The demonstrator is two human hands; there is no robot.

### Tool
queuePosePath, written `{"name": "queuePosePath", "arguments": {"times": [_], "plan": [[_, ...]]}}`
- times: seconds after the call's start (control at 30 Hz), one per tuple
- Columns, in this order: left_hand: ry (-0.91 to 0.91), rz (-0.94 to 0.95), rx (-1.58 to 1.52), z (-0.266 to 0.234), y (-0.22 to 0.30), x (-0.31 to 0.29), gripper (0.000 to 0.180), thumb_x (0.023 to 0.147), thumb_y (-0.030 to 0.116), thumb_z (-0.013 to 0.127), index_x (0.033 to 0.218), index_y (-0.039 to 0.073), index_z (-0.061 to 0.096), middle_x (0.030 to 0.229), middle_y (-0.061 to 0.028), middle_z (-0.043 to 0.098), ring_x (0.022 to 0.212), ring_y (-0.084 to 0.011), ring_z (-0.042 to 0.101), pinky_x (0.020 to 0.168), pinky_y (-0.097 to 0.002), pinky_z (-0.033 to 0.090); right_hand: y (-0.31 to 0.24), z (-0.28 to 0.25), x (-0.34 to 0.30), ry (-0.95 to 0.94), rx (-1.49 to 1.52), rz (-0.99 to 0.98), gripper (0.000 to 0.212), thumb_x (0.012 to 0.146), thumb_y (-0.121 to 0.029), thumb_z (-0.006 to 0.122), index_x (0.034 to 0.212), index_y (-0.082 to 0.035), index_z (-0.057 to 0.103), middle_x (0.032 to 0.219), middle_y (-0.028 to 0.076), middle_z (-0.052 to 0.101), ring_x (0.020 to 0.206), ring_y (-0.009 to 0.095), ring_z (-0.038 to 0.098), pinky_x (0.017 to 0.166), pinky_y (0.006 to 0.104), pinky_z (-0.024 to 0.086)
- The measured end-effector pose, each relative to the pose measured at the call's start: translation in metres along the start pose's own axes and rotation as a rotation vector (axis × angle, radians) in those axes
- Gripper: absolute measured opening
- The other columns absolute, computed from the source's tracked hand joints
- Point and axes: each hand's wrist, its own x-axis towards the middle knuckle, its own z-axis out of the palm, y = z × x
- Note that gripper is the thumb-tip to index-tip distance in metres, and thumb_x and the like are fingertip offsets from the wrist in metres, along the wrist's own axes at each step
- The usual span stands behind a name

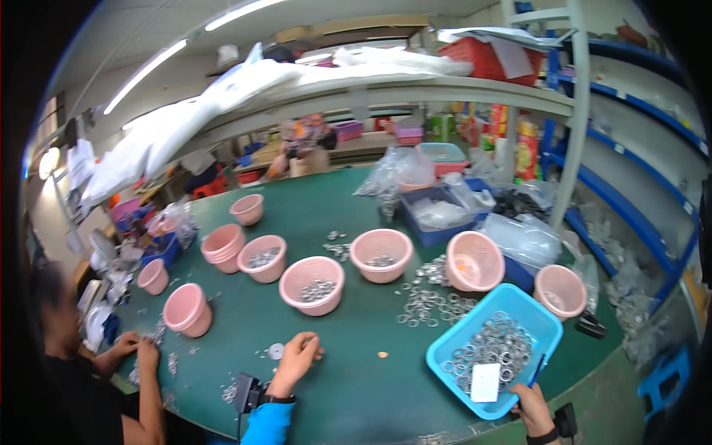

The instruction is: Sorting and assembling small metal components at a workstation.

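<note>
My right hand (531, 408) grips the near right rim of a light blue plastic basket (443, 354), which is tilted at the table's front right. Many metal rings (498, 345) lie in it, with a white card (485, 382) on top. A dark, pen-like stick (539, 368) shows at the rim just above my right hand. My left hand (298, 362) hovers over the green table with fingers curled together; whether anything is in them is hidden. Beside it lies a grey disc (276, 351). Loose rings (430, 305) are heaped left of the basket.
Several pink baskets (312, 268) stand across the green table (356, 334), some with small metal parts. A dark blue bin (437, 230) with plastic bags is at the back. A co-worker (81, 356) handles small parts at left. Blue-edged shelves (630, 170) rise at right.
</note>
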Motion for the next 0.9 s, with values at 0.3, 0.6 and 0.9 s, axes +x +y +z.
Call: {"name": "queuePosePath", "arguments": {"times": [0.3, 0.6, 0.9], "plan": [[-0.359, 0.058, -0.028, 0.026, 0.006, -0.039, 0.026, 0.082, 0.018, 0.043, 0.098, -0.002, 0.047, 0.075, -0.0058, 0.057, 0.067, -0.0096, 0.053, 0.056, -0.0202, 0.041, -0.029, -0.038, -0.019, 0.122, 0.003, -0.231, 0.018, 0.058, 0.001, 0.047, 0.075, 0.004, 0.052, 0.062, 0.005, 0.053, 0.050, 0.013, 0.050, 0.047, 0.0231, 0.039], [-1.147, 0.057, 0.038, 0.115, 0.024, -0.076, 0.039, 0.085, 0.020, 0.037, 0.119, 0.002, 0.029, 0.103, -0.0101, 0.048, 0.089, -0.0145, 0.049, 0.070, -0.0248, 0.041, -0.023, -0.038, -0.050, 0.075, 0.065, -0.271, 0.019, 0.060, -0.003, 0.051, 0.077, 0.005, 0.053, 0.065, 0.006, 0.055, 0.053, 0.014, 0.051, 0.050, 0.0237, 0.041], [-1.152, 0.240, 0.279, 0.134, 0.051, -0.072, 0.030, 0.083, 0.019, 0.044, 0.107, 0.002, 0.046, 0.089, -0.0064, 0.057, 0.082, -0.0107, 0.051, 0.074, -0.0226, 0.039, -0.012, -0.126, -0.141, 0.629, 0.284, -0.381, 0.021, 0.054, -0.006, 0.046, 0.069, 0.007, 0.051, 0.059, 0.012, 0.052, 0.050, 0.019, 0.051, 0.049, 0.0263, 0.043]]}}
